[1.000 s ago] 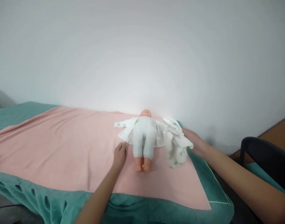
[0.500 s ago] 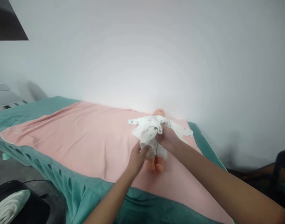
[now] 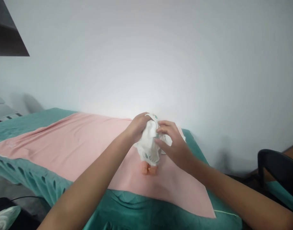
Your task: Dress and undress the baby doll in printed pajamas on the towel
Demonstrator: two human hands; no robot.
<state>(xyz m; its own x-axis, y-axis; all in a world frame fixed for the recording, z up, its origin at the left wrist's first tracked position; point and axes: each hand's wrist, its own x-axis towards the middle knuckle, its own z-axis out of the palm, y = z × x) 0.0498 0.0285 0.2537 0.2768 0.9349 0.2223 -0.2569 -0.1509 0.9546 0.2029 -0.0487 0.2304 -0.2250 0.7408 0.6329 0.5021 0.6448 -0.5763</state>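
A baby doll [image 3: 148, 168] lies on a pink sheet [image 3: 72, 145]; only its orange feet show below the cloth and my hands. Above the doll's body I hold a white printed baby garment [image 3: 148, 147], bunched up. My left hand [image 3: 137, 126] grips the garment's upper left part with closed fingers. My right hand [image 3: 171, 142] holds its right side, thumb and fingers pinching the cloth near the top.
The pink sheet covers a teal quilted bed [image 3: 158, 209] that stands against a white wall. A black chair [image 3: 278, 169] is at the right. A dark object with something pale on it [image 3: 4, 217] lies on the floor at lower left.
Both hands have lifted the garment and moved up over the doll's chest and head. The doll's head and spread sleeves, seen before, are now hidden.
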